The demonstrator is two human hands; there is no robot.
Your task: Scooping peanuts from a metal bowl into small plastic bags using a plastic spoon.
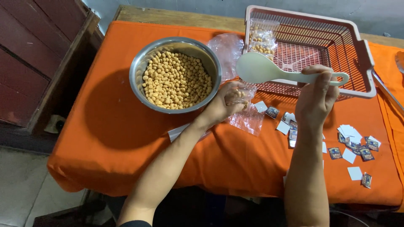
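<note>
While both hands work beside the steel bowl (175, 75):
left hand (223, 105): pinches clear plastic bag (246, 113), mouth up
right hand (315, 98): clasps white scoop (273, 71), long axis level, head over the bag, bowl to its left

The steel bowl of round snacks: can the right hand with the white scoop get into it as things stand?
Probably yes. The right hand holds the white scoop just right of the steel bowl, which is open-topped. The left hand, holding a clear bag, sits at the bowl's near right edge, slightly narrowing the path.
</note>
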